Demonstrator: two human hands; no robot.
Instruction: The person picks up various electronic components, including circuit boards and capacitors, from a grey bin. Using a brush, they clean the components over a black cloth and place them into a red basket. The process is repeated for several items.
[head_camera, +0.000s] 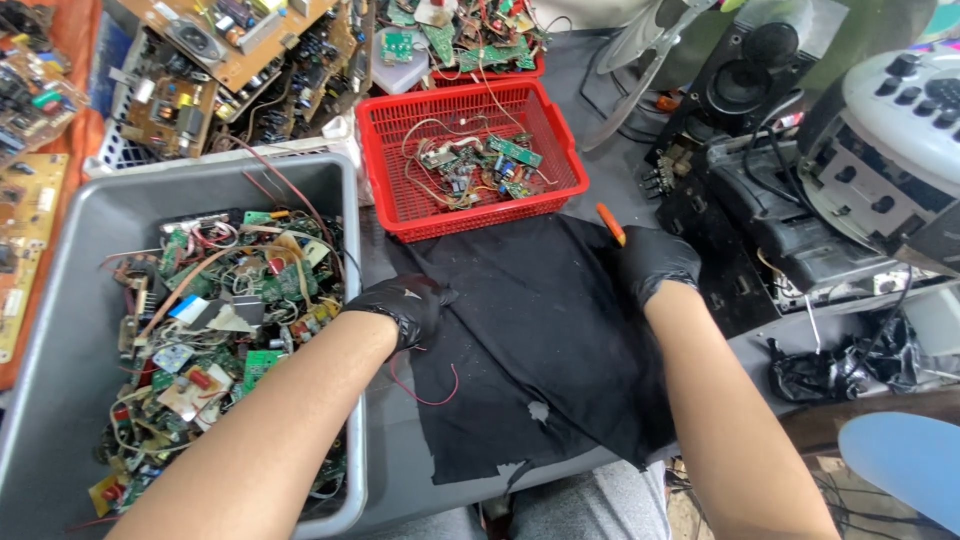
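Head view: we look down on a dark table (590, 120) with a black cloth (540, 340) spread over its near edge. Our left hand (405, 305), in a black glove, rests knuckles-up on the cloth's left edge, just beside the grey tub (60, 300). Its fingers curl down and inward against the cloth; we cannot tell whether this grip pinches the fabric or anything else. The left forearm runs bare from the lower left, crossing over the tub's right rim. A thin red wire (425, 390) lies looped on the cloth just below this hand.

Our right hand (652, 262), also gloved, sits at the cloth's upper right corner with the wrist bent and the forearm coming up from the lower right. Its grip is clenched around an orange-handled tool (610, 223), whose handle end sticks out up and to the left above the knuckles; the working end is hidden.

The tub holds a heap of circuit boards (230, 330) and loose wires. A red basket (470, 155), touching the cloth's far edge, holds a few small boards and wires. Opened black equipment (790, 230) stands to the right.
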